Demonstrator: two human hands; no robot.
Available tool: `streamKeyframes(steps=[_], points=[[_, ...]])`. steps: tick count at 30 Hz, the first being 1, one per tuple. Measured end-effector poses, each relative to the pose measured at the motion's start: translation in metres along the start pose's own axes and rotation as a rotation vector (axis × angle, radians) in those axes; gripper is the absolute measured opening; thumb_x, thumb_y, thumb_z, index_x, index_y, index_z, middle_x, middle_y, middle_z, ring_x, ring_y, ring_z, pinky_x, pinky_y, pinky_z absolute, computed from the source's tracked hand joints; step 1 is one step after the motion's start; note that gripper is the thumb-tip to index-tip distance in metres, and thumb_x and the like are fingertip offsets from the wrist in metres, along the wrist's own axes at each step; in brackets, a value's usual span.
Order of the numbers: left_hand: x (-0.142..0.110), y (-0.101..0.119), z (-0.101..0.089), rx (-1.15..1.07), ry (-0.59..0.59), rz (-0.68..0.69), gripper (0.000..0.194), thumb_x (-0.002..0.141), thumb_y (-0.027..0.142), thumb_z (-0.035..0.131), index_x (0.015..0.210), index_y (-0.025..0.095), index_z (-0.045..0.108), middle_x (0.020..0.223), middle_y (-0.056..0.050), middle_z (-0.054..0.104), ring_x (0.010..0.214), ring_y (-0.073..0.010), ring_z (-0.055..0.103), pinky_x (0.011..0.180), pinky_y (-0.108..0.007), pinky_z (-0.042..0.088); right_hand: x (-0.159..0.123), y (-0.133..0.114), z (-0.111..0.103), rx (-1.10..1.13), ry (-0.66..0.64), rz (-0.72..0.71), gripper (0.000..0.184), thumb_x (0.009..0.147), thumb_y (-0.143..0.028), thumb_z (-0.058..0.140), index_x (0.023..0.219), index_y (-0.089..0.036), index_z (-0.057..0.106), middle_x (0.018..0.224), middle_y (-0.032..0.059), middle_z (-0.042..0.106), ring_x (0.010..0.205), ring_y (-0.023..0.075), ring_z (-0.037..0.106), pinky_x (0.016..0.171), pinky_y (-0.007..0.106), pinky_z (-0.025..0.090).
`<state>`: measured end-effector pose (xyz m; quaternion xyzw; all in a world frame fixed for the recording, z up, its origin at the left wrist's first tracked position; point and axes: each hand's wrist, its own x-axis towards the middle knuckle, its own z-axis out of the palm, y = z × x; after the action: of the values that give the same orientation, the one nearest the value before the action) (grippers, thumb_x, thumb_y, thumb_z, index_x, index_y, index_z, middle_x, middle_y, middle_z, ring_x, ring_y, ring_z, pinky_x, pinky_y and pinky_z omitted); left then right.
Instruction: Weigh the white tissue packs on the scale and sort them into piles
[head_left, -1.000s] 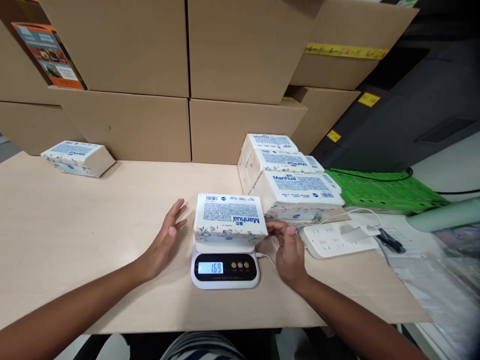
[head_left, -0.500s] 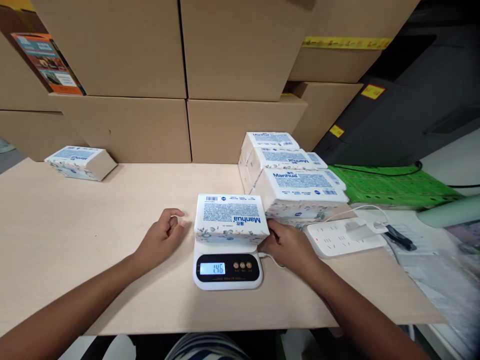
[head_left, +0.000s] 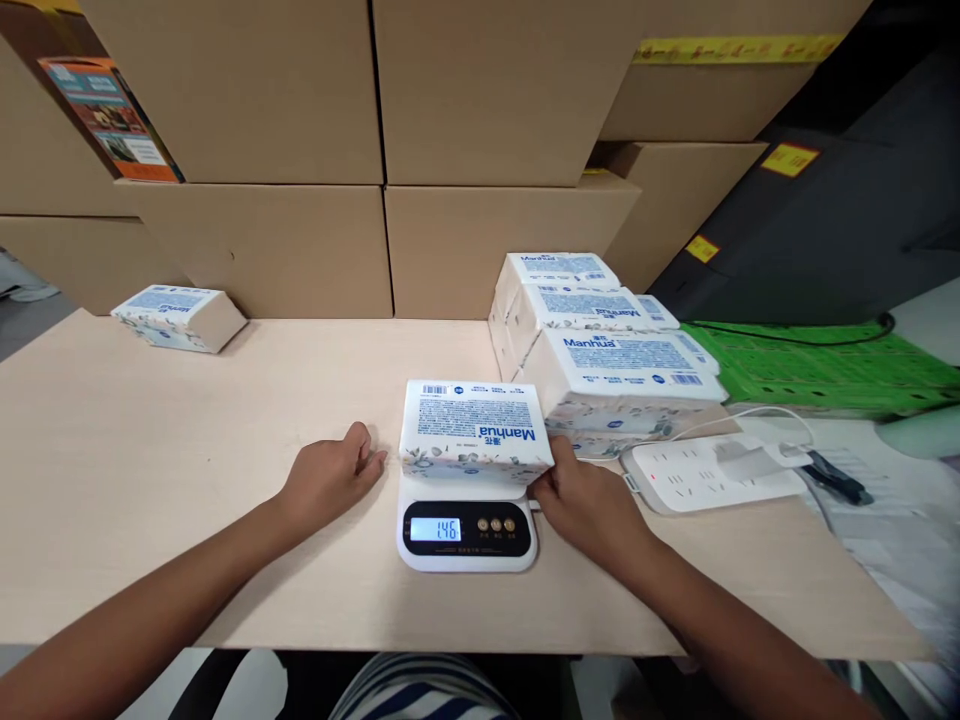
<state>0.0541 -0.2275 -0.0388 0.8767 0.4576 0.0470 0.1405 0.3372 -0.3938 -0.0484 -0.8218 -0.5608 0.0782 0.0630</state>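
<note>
A white tissue pack (head_left: 472, 425) printed Manhua, its lettering upside down to me, lies on the white kitchen scale (head_left: 466, 562). The lit display (head_left: 436, 530) appears to read 1.46. To the left of the scale, my left hand (head_left: 330, 478) rests on the table, fingers curled and holding nothing, a small gap from the pack. My right hand (head_left: 589, 498) is closed at the pack's lower right corner, beside the scale. Its fingertips are partly hidden, so I cannot make out what is in them.
Several tissue packs (head_left: 626, 365) are stacked behind right, and a single tissue pack (head_left: 180, 318) lies far left. Cardboard boxes (head_left: 300, 250) form a wall at the back. A white power strip (head_left: 705, 475) with cables and a green crate (head_left: 817, 365) are at right.
The view has shifted, so the table things appear farther right. My left hand's fingers have curled in more. The right hand stays beside the pack, and the scale's reading looks the same.
</note>
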Motion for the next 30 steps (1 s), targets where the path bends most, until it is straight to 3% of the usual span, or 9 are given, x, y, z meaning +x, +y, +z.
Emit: streamKeyframes(steps=[5,14,22,30], points=[[0.0,0.0,0.003,0.066,0.0,0.014,0.024,0.096,0.041,0.046,0.08,0.027,0.035,0.057,0.003,0.05,0.053,-0.0208,0.055,0.057,-0.029,0.02,-0.001,-0.006,0.0,0.004,-0.009,0.002,0.021,0.095,-0.017,0.052,0.115,-0.017,0.059,0.076,0.0066,0.078,0.063,0.0266,0.072,0.056,0.03,0.025],[0.0,-0.004,0.004,0.107,0.033,0.009,0.022,0.095,0.045,0.049,0.085,0.025,0.046,0.061,0.002,0.059,0.056,-0.021,0.061,0.057,-0.029,0.022,0.002,-0.006,-0.004,0.011,-0.064,0.057,0.019,0.095,-0.015,0.052,0.114,-0.018,0.055,0.082,0.0077,0.078,0.066,0.0266,0.071,0.057,0.03,0.024],[-0.006,0.004,-0.004,0.272,-0.06,-0.059,0.024,0.101,0.043,0.042,0.092,0.023,0.053,0.068,-0.003,0.068,0.066,-0.0258,0.069,0.058,-0.031,0.021,0.003,-0.007,-0.014,0.022,-0.178,0.128,0.022,0.099,-0.016,0.047,0.121,-0.017,0.051,0.098,0.0126,0.08,0.083,0.0299,0.075,0.062,0.03,0.025],[-0.003,0.008,-0.009,0.351,-0.203,-0.045,0.022,0.103,0.028,0.036,0.096,0.021,0.056,0.076,-0.006,0.073,0.067,-0.0246,0.068,0.057,-0.032,0.023,-0.001,-0.008,-0.017,0.118,-0.125,0.158,0.017,0.097,-0.023,0.049,0.115,-0.021,0.05,0.095,0.0096,0.081,0.082,0.0313,0.075,0.063,0.03,0.031]])
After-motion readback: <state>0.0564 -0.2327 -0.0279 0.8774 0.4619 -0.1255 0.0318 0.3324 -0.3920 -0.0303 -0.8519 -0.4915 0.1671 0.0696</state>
